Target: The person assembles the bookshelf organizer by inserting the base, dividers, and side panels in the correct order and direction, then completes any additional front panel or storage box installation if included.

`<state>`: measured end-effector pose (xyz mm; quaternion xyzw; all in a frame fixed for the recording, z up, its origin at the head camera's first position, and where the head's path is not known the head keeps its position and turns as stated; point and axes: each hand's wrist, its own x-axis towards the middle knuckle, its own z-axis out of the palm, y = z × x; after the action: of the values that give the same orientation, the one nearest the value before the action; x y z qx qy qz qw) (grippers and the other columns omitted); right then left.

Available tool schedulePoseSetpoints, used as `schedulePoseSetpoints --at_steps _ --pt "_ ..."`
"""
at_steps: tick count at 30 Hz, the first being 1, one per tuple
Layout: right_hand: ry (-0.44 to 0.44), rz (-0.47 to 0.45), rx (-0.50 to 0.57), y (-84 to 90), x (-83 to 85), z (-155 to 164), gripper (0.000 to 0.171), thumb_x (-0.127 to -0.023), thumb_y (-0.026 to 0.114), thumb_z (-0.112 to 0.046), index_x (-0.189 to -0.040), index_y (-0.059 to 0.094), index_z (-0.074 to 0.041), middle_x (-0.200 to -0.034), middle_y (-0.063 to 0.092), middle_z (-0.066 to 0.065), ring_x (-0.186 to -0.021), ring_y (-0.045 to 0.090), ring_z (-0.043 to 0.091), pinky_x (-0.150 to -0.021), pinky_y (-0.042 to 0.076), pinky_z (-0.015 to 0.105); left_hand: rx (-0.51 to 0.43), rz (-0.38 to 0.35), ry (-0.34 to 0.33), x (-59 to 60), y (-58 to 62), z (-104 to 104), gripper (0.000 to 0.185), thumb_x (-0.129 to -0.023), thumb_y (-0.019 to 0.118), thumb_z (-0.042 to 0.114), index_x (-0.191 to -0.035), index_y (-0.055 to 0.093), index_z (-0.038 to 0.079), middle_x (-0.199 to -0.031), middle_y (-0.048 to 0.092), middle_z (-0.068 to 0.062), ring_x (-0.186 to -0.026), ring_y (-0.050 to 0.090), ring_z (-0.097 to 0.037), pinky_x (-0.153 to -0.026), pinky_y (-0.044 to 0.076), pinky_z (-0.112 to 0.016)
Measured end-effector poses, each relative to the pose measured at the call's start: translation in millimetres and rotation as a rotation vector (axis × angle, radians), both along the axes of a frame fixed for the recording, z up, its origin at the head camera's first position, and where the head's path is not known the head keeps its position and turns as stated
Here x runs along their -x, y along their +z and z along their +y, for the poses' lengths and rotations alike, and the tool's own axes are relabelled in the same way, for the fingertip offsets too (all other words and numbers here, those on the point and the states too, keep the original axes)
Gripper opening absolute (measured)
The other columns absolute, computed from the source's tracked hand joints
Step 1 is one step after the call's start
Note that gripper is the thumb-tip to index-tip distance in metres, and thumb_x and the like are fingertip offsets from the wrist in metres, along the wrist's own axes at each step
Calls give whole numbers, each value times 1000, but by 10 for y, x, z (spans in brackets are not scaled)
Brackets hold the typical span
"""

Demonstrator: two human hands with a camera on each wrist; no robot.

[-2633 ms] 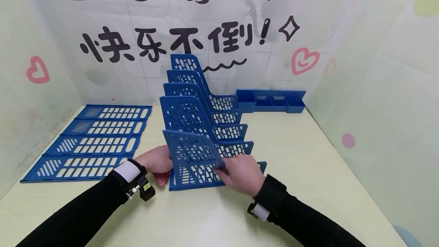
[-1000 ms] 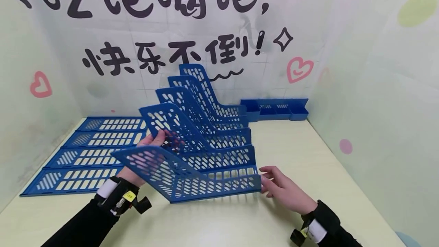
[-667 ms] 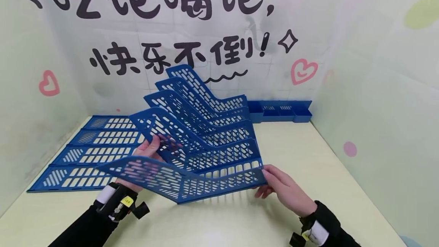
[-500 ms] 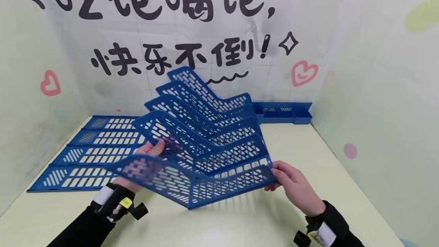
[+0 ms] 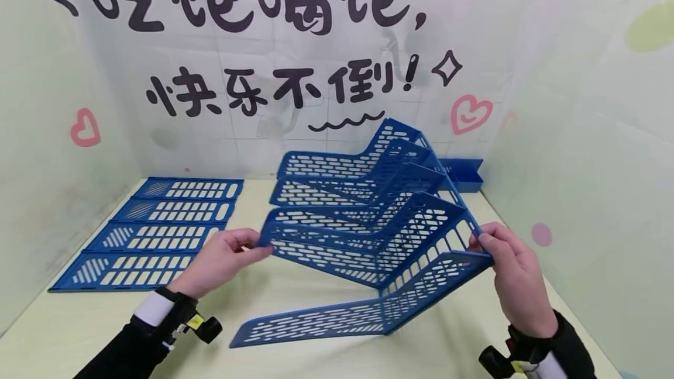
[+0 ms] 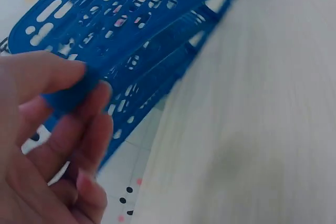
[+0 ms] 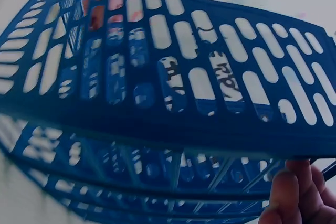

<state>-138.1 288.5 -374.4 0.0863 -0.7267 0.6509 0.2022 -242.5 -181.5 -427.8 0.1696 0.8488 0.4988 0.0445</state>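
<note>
Both hands are gripping one blue five-divider rack: left hand fingers pinching its edge, right hand fingers curling round its corner; four flat panels are lying on the desk.

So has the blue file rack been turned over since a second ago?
Yes. The blue file rack is flipped: its tall divider ends, which leaned toward the flat blue panels, now point toward the right wall, held between left hand and right hand.

Four flat panels, one rack, one tray

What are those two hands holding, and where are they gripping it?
A blue rack: the left hand pinches its left edge, the right hand grips its right corner.
</note>
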Motion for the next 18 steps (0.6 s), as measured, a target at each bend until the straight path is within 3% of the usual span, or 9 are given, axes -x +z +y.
schedulePoseSetpoints --at_steps 3,7,10,12,14,17,18 --pt "-78 -18 -86 106 -37 -74 29 -118 46 -14 -102 67 -1 -95 68 -1 -95 58 18 -84 50 22 184 44 -23 -10 -44 97 8 -100 82 28 -103 87 23 -99 77 4 -90 59 -17 -76 44 -29" --pt "-109 15 -234 170 -71 -180 33 -120 42 -18 -106 68 -1 -94 69 -2 -91 62 16 -82 52 21 274 55 -88 -19 -145 167 8 -101 80 24 -96 85 19 -93 71 5 -83 56 -14 -70 42 -27" --pt "-75 78 -312 139 -77 -192 38 -121 34 -17 -111 67 -1 -88 72 1 -78 68 16 -73 58 23 332 66 -149 9 -196 99 11 -105 76 27 -103 82 17 -100 72 6 -87 59 -11 -71 47 -26" --pt "-42 96 -342 79 -64 -148 38 -122 31 -15 -114 66 -1 -83 71 3 -70 70 18 -66 60 26 371 97 -152 47 -191 -16 18 -107 73 30 -114 82 16 -109 75 5 -96 66 -12 -78 55 -28" --pt "0 76 -360 -21 -41 -75 37 -122 30 -14 -117 64 -1 -85 72 3 -72 71 19 -67 60 26 406 127 -107 89 -169 -213 29 -108 71 34 -128 79 14 -120 78 -2 -109 72 -18 -89 61 -37" --pt "95 36 -379 -205 -23 73 35 -122 28 -14 -124 62 -4 -95 72 0 -81 72 16 -71 60 25 453 162 13 194 -128 -594 40 -112 64 34 -142 72 7 -137 75 -16 -123 71 -34 -98 62 -55" --pt "149 32 -375 -269 -23 118 35 -122 27 -12 -128 60 -3 -101 72 -1 -86 71 15 -74 60 25 471 163 51 239 -122 -735 43 -114 62 32 -145 69 4 -141 72 -21 -120 71 -38 -97 61 -59"
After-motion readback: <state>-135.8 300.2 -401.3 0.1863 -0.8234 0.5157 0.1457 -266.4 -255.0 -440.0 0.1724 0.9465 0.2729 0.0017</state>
